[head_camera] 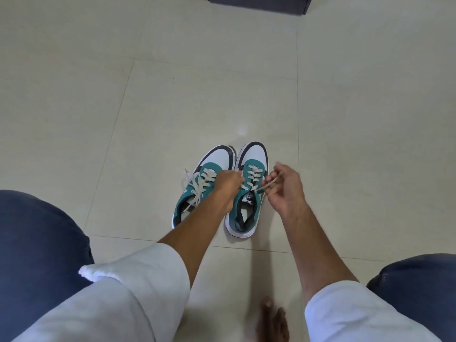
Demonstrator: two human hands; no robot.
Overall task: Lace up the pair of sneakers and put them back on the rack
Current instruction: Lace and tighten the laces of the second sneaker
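Observation:
Two teal, white and dark grey sneakers stand side by side on the tiled floor, toes pointing away from me. The left sneaker (197,191) has its cream lace threaded, with loose ends trailing off its left side. The right sneaker (246,193) has its cream lace (254,176) crossed through the eyelets. My left hand (228,183) rests over the gap between the shoes and pinches one end of that lace. My right hand (283,191) is at the right sneaker's right side, holding the other lace end (267,185) pulled out sideways.
Pale floor tiles (222,95) stretch around the shoes. A dark piece of furniture (259,3) sits at the top edge. My knees in dark trousers flank the lower view, and a bare foot (271,322) shows at the bottom.

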